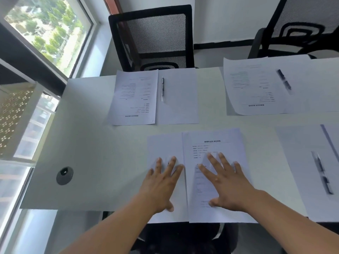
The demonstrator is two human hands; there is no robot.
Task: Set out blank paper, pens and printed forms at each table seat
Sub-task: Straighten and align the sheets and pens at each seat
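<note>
At the near seat a blank sheet (165, 145) lies beside a printed form (225, 143) on the white table (88, 143). My left hand (161, 182) rests flat on the blank sheet with fingers spread. Flat on the printed form lies my right hand (225, 184), fingers straight. Across the table a printed form (134, 98), a blank sheet (179, 99) and a black pen (162, 88) are laid out. At the far right a form (256, 85) carries a pen (284, 81). A near-right sheet (302, 162) holds another pen (322, 173).
Two black mesh chairs (154, 37) (297, 28) stand behind the far edge. A round grey cable grommet (64, 175) sits in the table at the left. A window (45, 30) and a white perforated panel (14, 114) are on the left. A dark chair seat (183, 237) is below the near edge.
</note>
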